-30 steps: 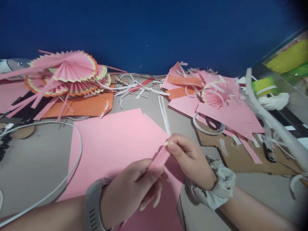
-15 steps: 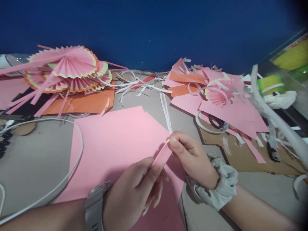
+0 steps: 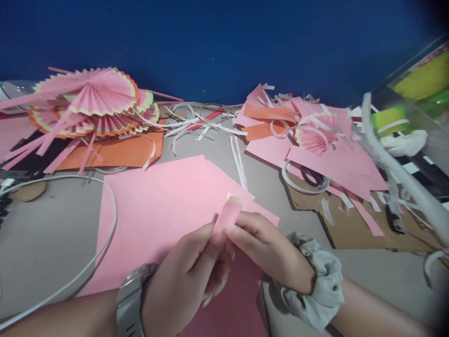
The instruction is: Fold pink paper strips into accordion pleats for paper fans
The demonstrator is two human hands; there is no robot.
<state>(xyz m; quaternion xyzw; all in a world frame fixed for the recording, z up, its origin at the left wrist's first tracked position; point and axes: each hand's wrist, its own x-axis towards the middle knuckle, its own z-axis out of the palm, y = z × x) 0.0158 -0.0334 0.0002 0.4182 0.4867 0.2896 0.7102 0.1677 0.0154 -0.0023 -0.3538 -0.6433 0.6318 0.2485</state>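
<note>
A narrow folded strip of pink paper [image 3: 227,214], with a pale yellow end, is held up between both hands. My left hand [image 3: 189,271] wears a grey watch and pinches the strip's lower part between thumb and fingers. From the right, my right hand [image 3: 264,248], a pale green scrunchie at its wrist, grips the same strip with its thumb on the front face near the left thumb. The strip's lower end is hidden by the fingers. Beneath the hands lie large sheets of pink paper [image 3: 147,210], overlapping each other.
Pleated pink paper fans [image 3: 101,93] are piled at the back left on orange paper [image 3: 115,152]. Pink scraps [image 3: 336,173] cover cardboard [image 3: 351,229] at the right. White strips [image 3: 203,122] lie along the back. A white cable [image 3: 114,210] loops at the left.
My right hand has slid from the strip's upper end down beside the left thumb, leaving the yellow end exposed. The strip has tilted more upright and moved slightly left.
</note>
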